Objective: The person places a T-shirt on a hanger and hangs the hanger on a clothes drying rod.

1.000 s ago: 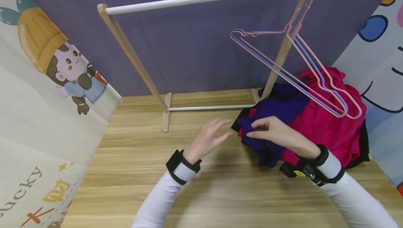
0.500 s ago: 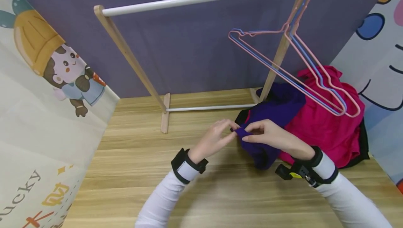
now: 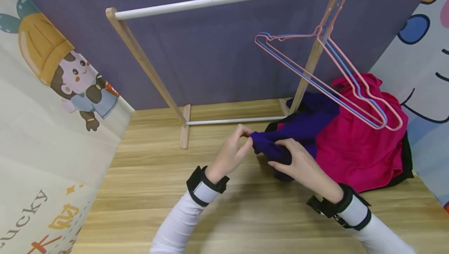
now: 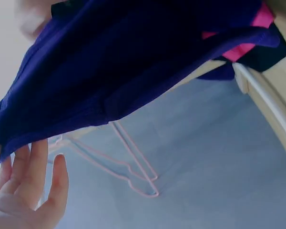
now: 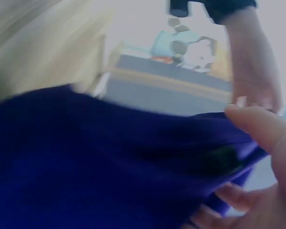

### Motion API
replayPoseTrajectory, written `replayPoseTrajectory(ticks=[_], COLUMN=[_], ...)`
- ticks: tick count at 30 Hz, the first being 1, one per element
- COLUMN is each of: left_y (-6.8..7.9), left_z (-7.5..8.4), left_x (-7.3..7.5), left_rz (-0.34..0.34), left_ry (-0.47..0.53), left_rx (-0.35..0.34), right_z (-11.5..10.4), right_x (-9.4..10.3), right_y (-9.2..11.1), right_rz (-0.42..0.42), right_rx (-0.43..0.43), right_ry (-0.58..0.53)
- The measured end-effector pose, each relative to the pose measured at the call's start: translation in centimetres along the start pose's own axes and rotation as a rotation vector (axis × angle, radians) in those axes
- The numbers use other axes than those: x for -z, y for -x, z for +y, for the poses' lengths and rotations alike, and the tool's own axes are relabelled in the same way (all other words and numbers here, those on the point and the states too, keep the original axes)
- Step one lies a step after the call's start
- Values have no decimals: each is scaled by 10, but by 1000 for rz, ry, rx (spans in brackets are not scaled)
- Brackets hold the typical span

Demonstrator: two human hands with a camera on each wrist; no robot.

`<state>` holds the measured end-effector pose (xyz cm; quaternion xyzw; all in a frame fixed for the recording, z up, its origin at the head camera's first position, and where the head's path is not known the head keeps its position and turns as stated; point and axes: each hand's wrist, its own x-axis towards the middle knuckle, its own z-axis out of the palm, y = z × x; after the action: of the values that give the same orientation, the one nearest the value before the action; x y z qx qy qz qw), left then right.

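Note:
In the head view, a purple garment (image 3: pixel 305 127) lies partly on a pile of clothes, its near end lifted off the floor. My left hand (image 3: pixel 229 150) pinches that lifted end between thumb and fingers. A little to the right, my right hand (image 3: pixel 298 164) has its thumb and fingers curved round a bunched part of the same cloth. The purple cloth (image 4: pixel 100 71) stretches across the left wrist view above spread fingers. In the blurred right wrist view, the thumb is over the cloth's edge and fingers show below it. The garment's exact kind cannot be told.
Behind the hands stands a rack with a white top rail (image 3: pixel 224 0) and wooden legs. Pink and blue hangers (image 3: pixel 336 63) hang at its right end, above a red-pink garment (image 3: pixel 354 148) with black cloth beneath. Wood-patterned floor (image 3: pixel 147 191) extends left.
My left hand has come to the purple garment and taken its end, drawing it left and up. The right hand has shifted from pinching near that end to a fuller grip farther back.

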<state>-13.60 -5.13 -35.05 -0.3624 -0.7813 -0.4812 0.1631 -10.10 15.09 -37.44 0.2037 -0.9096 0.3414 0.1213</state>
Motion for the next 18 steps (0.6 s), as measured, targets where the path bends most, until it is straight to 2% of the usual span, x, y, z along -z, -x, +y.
replayPoseTrajectory(ticks=[4, 8, 13, 18], left_y=[-1, -4, -3, 1], left_z=[2, 6, 15, 28], left_x=[10, 21, 37, 54], left_rz=[85, 158, 200, 247], left_ry=[10, 10, -23, -87], left_rx=[-19, -78, -138, -203], right_z=[18, 41, 60, 59], right_x=[-13, -23, -25, -25], right_y=[12, 19, 20, 16], right_rz=[144, 269, 304, 336], right_rx=[49, 35, -23, -46], right_ry=[161, 244, 245, 128])
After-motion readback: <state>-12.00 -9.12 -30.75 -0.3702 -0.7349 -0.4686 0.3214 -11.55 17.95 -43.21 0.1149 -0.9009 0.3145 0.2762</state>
